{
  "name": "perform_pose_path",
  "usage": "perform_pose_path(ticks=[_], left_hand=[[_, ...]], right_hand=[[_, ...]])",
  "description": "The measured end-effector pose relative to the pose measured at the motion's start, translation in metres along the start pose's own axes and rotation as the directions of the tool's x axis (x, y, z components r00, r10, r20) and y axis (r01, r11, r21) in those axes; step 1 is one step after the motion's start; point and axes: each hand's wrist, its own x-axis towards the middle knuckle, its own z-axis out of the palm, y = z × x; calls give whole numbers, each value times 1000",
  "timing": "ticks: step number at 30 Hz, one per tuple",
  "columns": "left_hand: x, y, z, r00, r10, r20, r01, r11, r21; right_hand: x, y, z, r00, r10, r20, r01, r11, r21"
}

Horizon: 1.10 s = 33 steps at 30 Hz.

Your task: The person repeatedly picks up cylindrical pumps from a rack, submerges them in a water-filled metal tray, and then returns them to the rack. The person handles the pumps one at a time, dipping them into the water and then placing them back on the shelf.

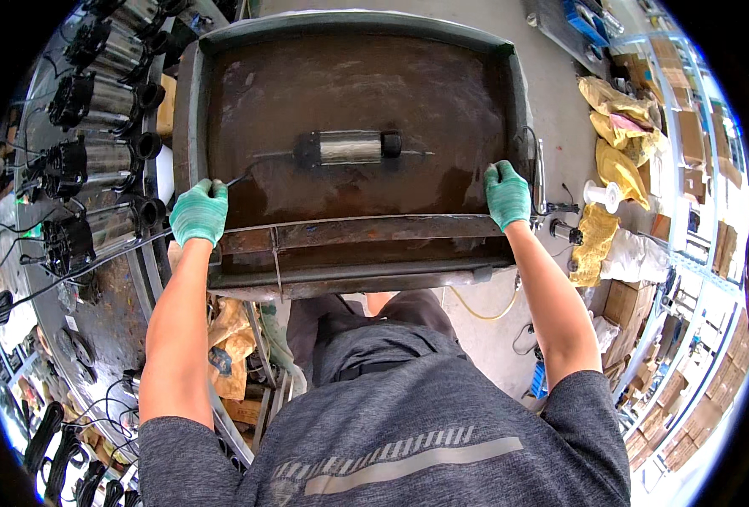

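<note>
A cylindrical pump (pixel 349 147) with a silver body and black ends lies on its side in a dark, water-filled metal tank (pixel 357 21). A black cable (pixel 129 249) comes from the left, passes at my left hand (pixel 199 213) and runs on into the tank toward the pump. My left hand, in a green glove, is closed at the tank's left rim with the cable in it. On the opposite side, my right hand (pixel 508 196), also green-gloved, is closed over the right rim. Both hands are well apart from the pump.
Several similar pumps (pixel 95 160) stand in a row on the bench at the left. A crossbar (pixel 349 231) spans the tank's near part. To the right are yellow sacks (pixel 596 245), a white spool (pixel 602 196) and shelves with cardboard boxes (pixel 691 135). A hose (pixel 484 316) hangs below the tank.
</note>
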Motion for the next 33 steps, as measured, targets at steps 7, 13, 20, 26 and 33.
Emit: perform_pose_path(ticks=[7,13,20,26,33], left_hand=[[2,-1,4,1000,-7,-14,7,1000,8],[1,-3,6,1000,6,-25,-6,1000,16],[2,-4,7,998,25,-57,-25,1000,4],[1,-4,8,996,36,-78,-37,999,-13],[2,-4,8,997,28,-67,-28,1000,0]], right_hand=[[-1,0,-2,998,42,35,-44,998,47],[-1,-4,-5,997,67,39,-68,997,25],[-1,-3,-3,997,70,36,-71,997,34],[0,-5,-4,998,60,37,-60,998,18],[0,-1,-1,999,37,20,-38,999,21]])
